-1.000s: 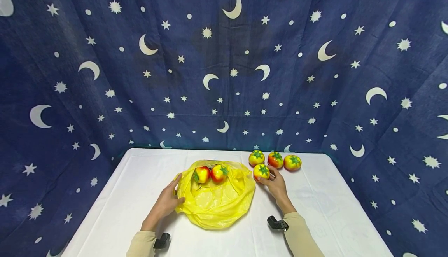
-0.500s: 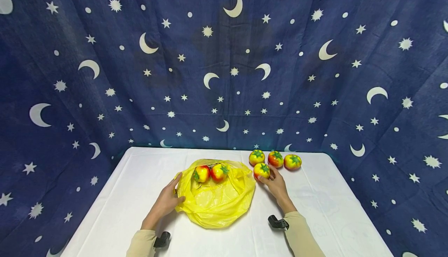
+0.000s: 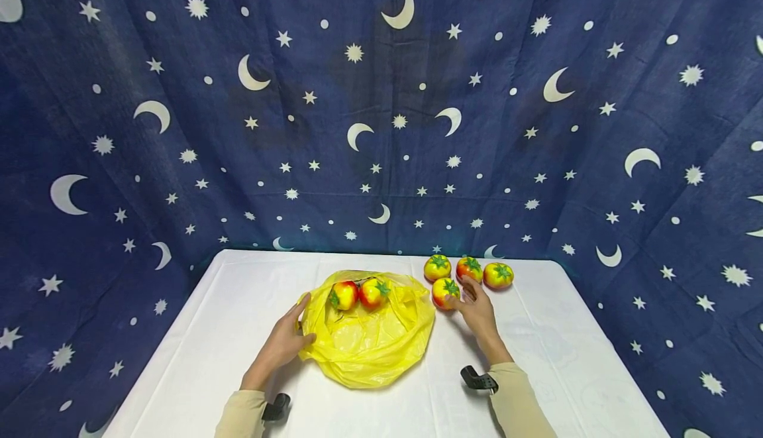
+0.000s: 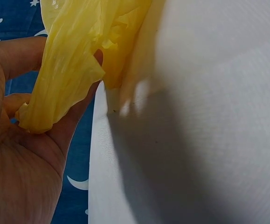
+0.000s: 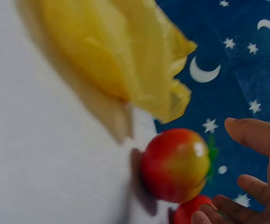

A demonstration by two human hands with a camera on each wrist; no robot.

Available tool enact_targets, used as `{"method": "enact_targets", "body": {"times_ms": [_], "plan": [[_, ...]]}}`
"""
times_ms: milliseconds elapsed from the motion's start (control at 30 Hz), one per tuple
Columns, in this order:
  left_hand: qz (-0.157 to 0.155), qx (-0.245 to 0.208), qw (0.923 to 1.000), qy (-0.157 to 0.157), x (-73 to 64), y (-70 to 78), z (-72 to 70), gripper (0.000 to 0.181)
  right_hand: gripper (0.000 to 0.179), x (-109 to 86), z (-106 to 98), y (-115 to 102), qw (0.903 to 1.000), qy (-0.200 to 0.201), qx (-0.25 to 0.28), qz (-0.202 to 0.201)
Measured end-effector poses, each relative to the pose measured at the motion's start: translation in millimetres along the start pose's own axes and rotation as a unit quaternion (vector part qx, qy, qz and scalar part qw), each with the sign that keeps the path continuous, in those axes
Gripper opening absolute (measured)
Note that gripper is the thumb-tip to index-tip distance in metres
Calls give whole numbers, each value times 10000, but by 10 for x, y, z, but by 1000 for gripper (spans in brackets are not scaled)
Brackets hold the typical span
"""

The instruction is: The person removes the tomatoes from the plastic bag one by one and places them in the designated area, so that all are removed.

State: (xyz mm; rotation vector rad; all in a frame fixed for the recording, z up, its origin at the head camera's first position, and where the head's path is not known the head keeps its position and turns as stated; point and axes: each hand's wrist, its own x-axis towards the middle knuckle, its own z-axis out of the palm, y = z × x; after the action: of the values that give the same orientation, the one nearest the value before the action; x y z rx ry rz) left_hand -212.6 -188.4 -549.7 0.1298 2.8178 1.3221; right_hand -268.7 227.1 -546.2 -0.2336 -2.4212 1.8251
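Note:
A yellow plastic bag (image 3: 375,358) lies spread on the table with its mouth open. Two red-and-yellow tomatoes, a left one (image 3: 344,297) and a right one (image 3: 373,294), rest inside near its back. My left hand (image 3: 283,343) grips the bag's left rim; the left wrist view shows the gathered plastic (image 4: 62,79) between thumb and fingers. Right of the bag sits another tomato (image 3: 445,293) with a green leafy top. Beside it is my right hand (image 3: 479,315), fingers spread apart. In the right wrist view a gap shows between these fingers and the tomato (image 5: 174,165).
Behind the nearest tomato stand three more: a left one (image 3: 437,268), a middle one (image 3: 469,270) and a right one (image 3: 499,276). A white cloth (image 3: 536,358) covers the table. A dark blue curtain (image 3: 381,93) with moons and stars hangs behind it.
My right hand has let go of the tomato beside the bag and drawn slightly right, its fingers opening. The left hand and the bag stay as they were.

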Motion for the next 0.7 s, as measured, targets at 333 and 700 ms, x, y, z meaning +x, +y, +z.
{"method": "enact_targets", "body": {"times_ms": [333, 700], "plan": [[-109, -12, 9999, -31, 8, 2, 20, 89, 71, -221, -47, -489, 9972, 128, 559, -477], [-87, 2, 10000, -12, 4, 2, 18, 89, 65, -535, -3, -971, 9889, -168, 1030, -1056]]}}
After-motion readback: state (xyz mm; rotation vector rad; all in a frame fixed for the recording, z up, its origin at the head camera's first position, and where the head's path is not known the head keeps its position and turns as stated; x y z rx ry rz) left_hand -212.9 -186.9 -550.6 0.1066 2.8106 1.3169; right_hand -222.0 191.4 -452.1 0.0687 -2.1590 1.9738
